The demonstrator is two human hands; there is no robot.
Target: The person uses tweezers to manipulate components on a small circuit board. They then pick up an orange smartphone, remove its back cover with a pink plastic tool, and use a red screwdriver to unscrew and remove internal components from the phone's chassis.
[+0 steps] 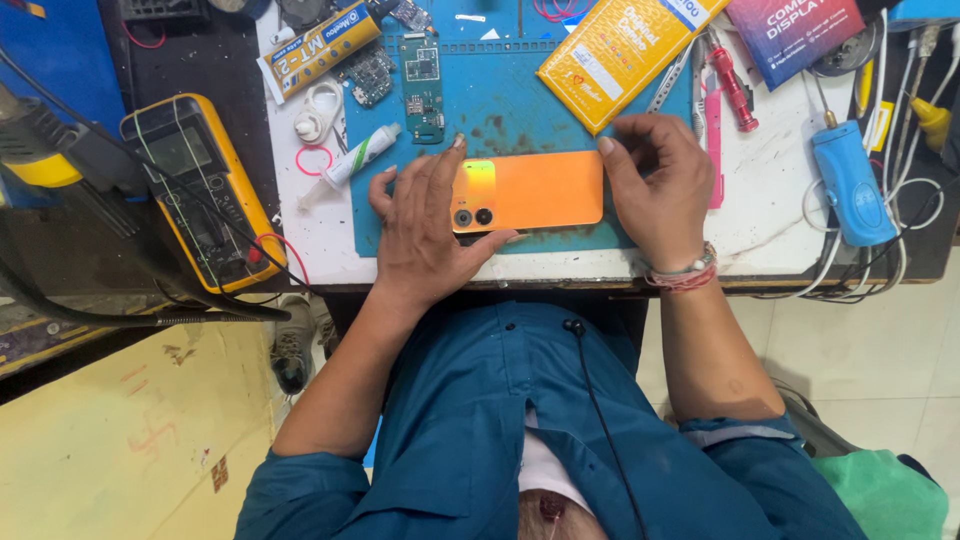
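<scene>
An orange phone (535, 190) lies back side up on a blue work mat (510, 110), its two camera lenses toward the left end. My left hand (425, 225) rests flat over the phone's left end, fingers spread on the mat. At the phone's right end, my right hand (655, 185) presses its fingertips against the edge. Both hands hold the phone down between them.
A green circuit board (423, 75) and a small white tube (360, 155) lie left of the phone. A yellow multimeter (200, 190) sits at far left. A yellow box (620, 50), a red screwdriver (733, 85) and a blue tool (850, 185) with cables lie at right.
</scene>
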